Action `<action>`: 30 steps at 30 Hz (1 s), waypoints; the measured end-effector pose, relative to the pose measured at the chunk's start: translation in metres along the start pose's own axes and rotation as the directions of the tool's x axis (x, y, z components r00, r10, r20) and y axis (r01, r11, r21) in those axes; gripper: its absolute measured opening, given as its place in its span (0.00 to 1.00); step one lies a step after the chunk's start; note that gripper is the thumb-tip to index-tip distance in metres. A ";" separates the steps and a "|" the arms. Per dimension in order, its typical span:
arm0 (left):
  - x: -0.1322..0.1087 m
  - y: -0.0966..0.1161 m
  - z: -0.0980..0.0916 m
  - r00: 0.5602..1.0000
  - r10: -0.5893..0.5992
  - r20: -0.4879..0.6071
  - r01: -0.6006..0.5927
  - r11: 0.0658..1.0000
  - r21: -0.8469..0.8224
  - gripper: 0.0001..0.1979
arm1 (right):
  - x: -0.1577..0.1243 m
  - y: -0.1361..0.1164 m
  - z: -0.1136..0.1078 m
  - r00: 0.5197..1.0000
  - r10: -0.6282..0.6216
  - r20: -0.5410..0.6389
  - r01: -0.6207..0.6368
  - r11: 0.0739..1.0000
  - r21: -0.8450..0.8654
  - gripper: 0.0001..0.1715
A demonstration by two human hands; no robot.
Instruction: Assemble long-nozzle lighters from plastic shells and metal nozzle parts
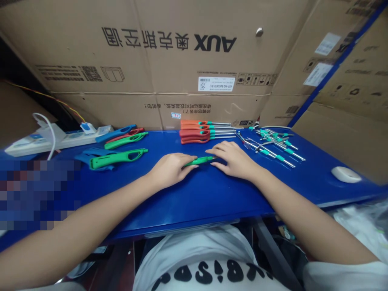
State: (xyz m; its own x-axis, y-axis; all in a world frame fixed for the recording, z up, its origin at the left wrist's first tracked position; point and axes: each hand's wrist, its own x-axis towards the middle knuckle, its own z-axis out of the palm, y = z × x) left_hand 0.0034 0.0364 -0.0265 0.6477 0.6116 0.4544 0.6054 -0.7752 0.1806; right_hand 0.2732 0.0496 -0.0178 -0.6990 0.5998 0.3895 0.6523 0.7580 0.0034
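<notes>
A green lighter casing is held low over the table, lying roughly sideways. My left hand is closed around its left end, the thumb along the near side. At the right end, the fingers and thumb of my right hand pinch the tip, where a small dark part shows. Just beyond my hands lies a stack of orange and red long-necked lighters with metal tubes. Right of my right hand are loose metal lighter tubes with teal collars and thin wires.
Green casings and blue casings lie at the left, by a white power strip. A white computer mouse sits at the right. Cardboard walls the back of the blue table.
</notes>
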 end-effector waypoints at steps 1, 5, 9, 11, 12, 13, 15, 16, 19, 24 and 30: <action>0.000 -0.002 -0.002 1.000 -0.015 -0.003 0.015 1.000 0.009 0.18 | -0.002 0.006 -0.001 0.999 0.034 -0.017 -0.034 0.999 -0.024 0.25; 0.001 -0.009 -0.008 0.998 -0.055 -0.024 0.056 0.998 0.038 0.18 | -0.011 0.035 -0.007 0.982 0.166 -0.090 -0.173 0.982 -0.080 0.19; 0.002 -0.008 -0.011 0.999 -0.046 -0.023 0.047 0.998 0.043 0.18 | -0.015 0.053 -0.011 0.984 0.157 -0.080 -0.157 0.988 0.000 0.08; 0.001 -0.005 -0.011 0.999 -0.028 -0.022 0.029 0.998 0.048 0.18 | -0.014 0.049 -0.011 0.993 0.095 -0.067 -0.090 0.993 0.076 0.10; 0.001 -0.003 -0.011 1.000 -0.011 -0.022 0.012 0.998 0.056 0.18 | -0.012 0.044 -0.010 0.996 0.060 -0.058 -0.053 0.992 0.113 0.10; 0.000 -0.001 -0.010 1.000 0.014 -0.021 -0.012 0.998 0.065 0.18 | -0.011 0.037 -0.009 0.999 0.024 -0.045 -0.017 0.989 0.144 0.11; -0.001 0.003 -0.007 0.997 0.073 -0.026 -0.070 0.993 0.090 0.18 | -0.007 0.021 -0.005 0.999 -0.040 -0.017 0.042 0.985 0.168 0.13; -0.002 0.005 -0.006 0.995 0.100 -0.029 -0.096 0.990 0.101 0.17 | -0.005 0.014 -0.003 0.997 -0.077 -0.006 0.077 0.984 0.162 0.14; -0.004 0.008 -0.001 0.988 0.145 -0.058 -0.139 0.985 0.098 0.16 | -0.003 0.001 0.001 0.987 -0.156 -0.028 0.158 0.983 0.096 0.17; -0.005 0.009 0.001 0.986 0.128 -0.109 -0.129 0.992 0.001 0.16 | -0.004 0.000 0.005 0.968 -0.223 -0.118 0.224 0.975 -0.006 0.17; -0.005 0.014 0.002 0.994 -0.067 -0.089 0.041 0.961 -0.273 0.15 | -0.005 -0.002 0.008 0.953 -0.260 -0.157 0.251 0.965 -0.074 0.16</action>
State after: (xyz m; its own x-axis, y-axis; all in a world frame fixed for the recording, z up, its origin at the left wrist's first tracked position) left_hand 0.0099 0.0231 -0.0280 0.5617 0.6458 0.5171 0.4818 -0.7634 0.4301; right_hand 0.2734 0.0465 -0.0269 -0.7892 0.3344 0.5152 0.4760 0.8631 0.1689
